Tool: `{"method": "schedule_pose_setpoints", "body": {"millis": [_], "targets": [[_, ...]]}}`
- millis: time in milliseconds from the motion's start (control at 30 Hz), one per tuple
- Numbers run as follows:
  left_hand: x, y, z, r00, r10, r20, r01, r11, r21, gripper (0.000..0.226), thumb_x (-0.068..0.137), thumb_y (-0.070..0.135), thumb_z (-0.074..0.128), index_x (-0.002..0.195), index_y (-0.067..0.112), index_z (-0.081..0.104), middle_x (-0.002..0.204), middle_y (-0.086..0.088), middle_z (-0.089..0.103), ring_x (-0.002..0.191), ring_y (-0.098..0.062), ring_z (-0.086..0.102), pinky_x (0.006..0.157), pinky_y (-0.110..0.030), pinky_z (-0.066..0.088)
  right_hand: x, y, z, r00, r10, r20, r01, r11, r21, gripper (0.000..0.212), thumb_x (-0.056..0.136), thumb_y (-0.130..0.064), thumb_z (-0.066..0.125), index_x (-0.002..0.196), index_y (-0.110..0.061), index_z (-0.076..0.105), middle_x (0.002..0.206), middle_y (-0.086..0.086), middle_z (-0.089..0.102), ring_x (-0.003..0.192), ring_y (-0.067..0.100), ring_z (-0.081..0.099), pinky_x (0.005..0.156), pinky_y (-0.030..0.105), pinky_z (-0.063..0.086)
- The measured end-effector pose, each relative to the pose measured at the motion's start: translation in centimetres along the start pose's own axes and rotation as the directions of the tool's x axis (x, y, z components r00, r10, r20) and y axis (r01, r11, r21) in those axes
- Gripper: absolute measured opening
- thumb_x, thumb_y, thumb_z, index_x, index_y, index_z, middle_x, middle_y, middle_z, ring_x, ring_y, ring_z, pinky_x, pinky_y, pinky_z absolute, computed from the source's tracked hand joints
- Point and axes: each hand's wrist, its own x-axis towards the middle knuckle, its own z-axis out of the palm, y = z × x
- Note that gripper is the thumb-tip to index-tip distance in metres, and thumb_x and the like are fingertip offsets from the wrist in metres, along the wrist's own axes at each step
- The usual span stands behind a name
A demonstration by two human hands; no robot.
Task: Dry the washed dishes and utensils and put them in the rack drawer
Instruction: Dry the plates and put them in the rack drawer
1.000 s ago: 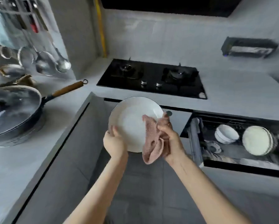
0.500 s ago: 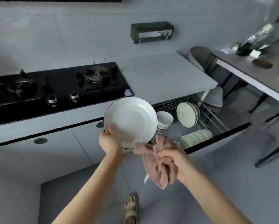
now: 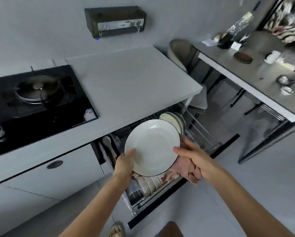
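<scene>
The white round plate with a thin dark rim is held in the air, face up and tilted towards the camera, right above the pulled-out wire rack drawer below the pale grey countertop. The left hand grips its near-left edge, with the thumb lying on the white face and the fingers curled out of sight behind. The right hand pinches the right edge, thumb on the face just inside the rim and forefinger behind it. A crumpled pink cloth is bunched under that palm, against the plate's back. The lower fingers probably clamp it, though they are hidden. In the drawer, a stack of pale upright plates stands at the far end, and a row of white dishes stands on edge near the front. A black glass gas hob sits on the countertop to the left.
</scene>
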Motion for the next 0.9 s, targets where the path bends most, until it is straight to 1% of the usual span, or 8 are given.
{"method": "schedule_pose_setpoints", "body": {"millis": [67,167,333,433,533,600,700,900], "targets": [[1.1,0.4,2.5,0.991,-0.057,0.123,0.059,0.998,-0.017,0.028,0.098,0.026,0.048,0.119,0.009,0.056,0.09,-0.003,0.063,0.076,-0.02,0.058,0.054,-0.028,0.053,1.1,-0.8,-3.2,0.999,0.027,-0.043,-0.028,0.999,-0.046,0.068,0.073,-0.009,0.077,0.132,-0.031,0.05,0.116,0.004,0.069,0.113,0.022,0.062,0.103,0.043,0.043],[3.2,0.7,6.8,0.961,-0.114,0.253,0.109,0.993,0.035,0.019,0.097,0.023,0.05,0.113,0.015,0.055,0.101,-0.006,0.065,0.09,-0.026,0.064,0.076,-0.045,0.058,3.4,-1.6,-8.5,0.995,0.067,-0.078,-0.076,0.991,-0.11,0.072,0.072,-0.004,0.074,0.132,-0.035,0.05,0.116,0.006,0.069,0.11,0.024,0.064,0.103,0.048,0.043],[6.7,0.6,15.7,0.922,-0.187,0.34,0.097,0.959,0.265,0.02,0.094,0.035,0.053,0.105,0.019,0.057,0.1,-0.009,0.068,0.079,-0.025,0.069,0.067,-0.033,0.06,8.6,-3.3,-18.3,0.991,0.057,-0.123,-0.092,0.949,-0.303,0.063,0.08,0.006,0.058,0.13,-0.031,0.054,0.11,-0.006,0.07,0.105,0.012,0.064,0.097,0.035,0.048],[8.7,0.5,21.8,0.914,-0.281,0.292,0.2,0.939,0.28,0.025,0.096,0.034,0.051,0.106,0.012,0.055,0.092,-0.01,0.065,0.077,-0.023,0.066,0.068,-0.033,0.06,12.0,-4.9,-23.6,0.985,0.082,-0.152,-0.14,0.893,-0.427,0.056,0.079,0.005,0.053,0.119,-0.033,0.059,0.103,-0.006,0.069,0.098,0.007,0.061,0.083,0.023,0.049],[10.6,0.7,25.9,0.919,-0.331,0.215,0.278,0.929,0.243,0.027,0.097,0.027,0.05,0.107,0.002,0.055,0.087,-0.013,0.062,0.075,-0.024,0.063,0.068,-0.035,0.059,15.7,-5.4,-28.1,0.981,0.1,-0.166,-0.175,0.823,-0.541,0.06,0.074,0.001,0.051,0.12,-0.037,0.06,0.103,0.002,0.07,0.094,0.023,0.062,0.09,0.041,0.05],[11.6,0.9,27.0,0.932,-0.337,0.132,0.311,0.933,0.184,0.024,0.097,0.022,0.05,0.102,0.0,0.056,0.085,-0.014,0.061,0.072,-0.024,0.061,0.062,-0.034,0.058,18.1,-5.5,-30.5,0.983,0.082,-0.166,-0.17,0.755,-0.634,0.065,0.073,-0.004,0.053,0.126,-0.042,0.056,0.097,-0.006,0.07,0.086,0.021,0.061,0.084,0.042,0.052],[12.4,0.7,26.8,0.932,-0.364,0.007,0.361,0.927,0.102,0.019,0.097,0.018,0.049,0.092,0.001,0.056,0.083,-0.014,0.061,0.071,-0.025,0.061,0.057,-0.033,0.058,21.0,-5.8,-32.5,0.991,0.024,-0.134,-0.123,0.589,-0.798,0.066,0.075,-0.015,0.055,0.13,-0.051,0.046,0.095,-0.02,0.066,0.092,0.014,0.062,0.082,0.037,0.052],[13.3,0.6,24.8,0.912,-0.389,-0.128,0.396,0.917,0.039,0.018,0.097,0.016,0.049,0.096,0.0,0.059,0.09,-0.018,0.065,0.076,-0.028,0.063,0.062,-0.036,0.059,26.7,-4.8,-33.7,0.993,-0.086,-0.081,-0.06,0.224,-0.973,0.06,0.077,-0.015,0.053,0.13,-0.042,0.044,0.072,-0.008,0.06,0.072,0.022,0.058,0.062,0.03,0.046]]}}
